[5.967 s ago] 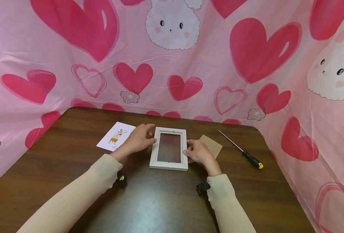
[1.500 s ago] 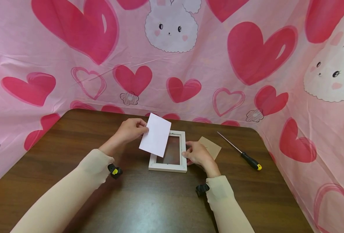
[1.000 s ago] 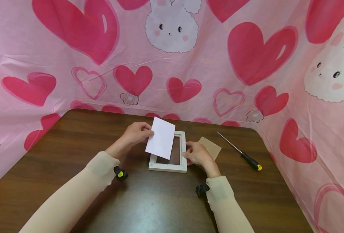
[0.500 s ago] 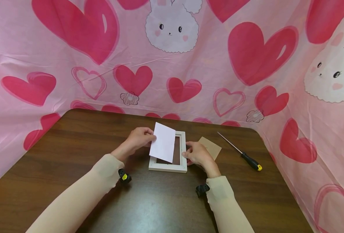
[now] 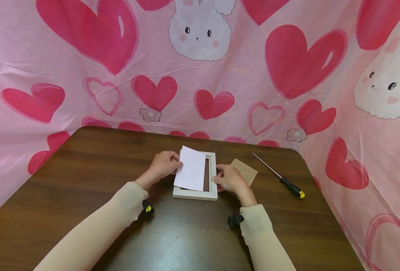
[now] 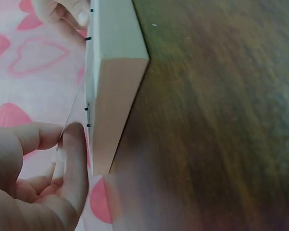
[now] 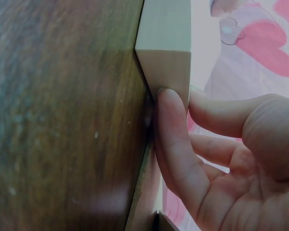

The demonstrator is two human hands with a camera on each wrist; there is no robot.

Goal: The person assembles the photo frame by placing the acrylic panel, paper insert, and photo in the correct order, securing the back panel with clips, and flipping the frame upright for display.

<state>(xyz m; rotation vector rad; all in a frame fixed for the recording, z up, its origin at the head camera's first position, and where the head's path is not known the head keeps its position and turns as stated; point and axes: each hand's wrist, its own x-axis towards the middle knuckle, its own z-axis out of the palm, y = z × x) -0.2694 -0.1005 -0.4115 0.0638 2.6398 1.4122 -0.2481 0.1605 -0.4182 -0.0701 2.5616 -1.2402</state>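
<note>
A white picture frame [image 5: 199,194] lies on the table with its back side up. Over its opening is a card [image 5: 192,170], blank white side up and slightly turned, leaving a dark strip of the opening at the right. My left hand [image 5: 163,165] pinches the card's left edge between thumb and finger. In the left wrist view the card [image 6: 73,109] appears as a thin line slanting away from the frame. The frame's right side is held by my right hand [image 5: 230,178], thumb on top and finger against the outer side in the right wrist view.
A brown backing board [image 5: 247,171] lies right of the frame, partly behind the right hand. Farther right is a screwdriver [image 5: 289,186] with a black and yellow handle. A pink heart-print cloth [image 5: 145,45] hangs along the table's far and right sides.
Earlier the card lay printed side up on the left. The left hand has since brought it, blank side up, rightward and down over the frame. The right hand stays at the frame.
</note>
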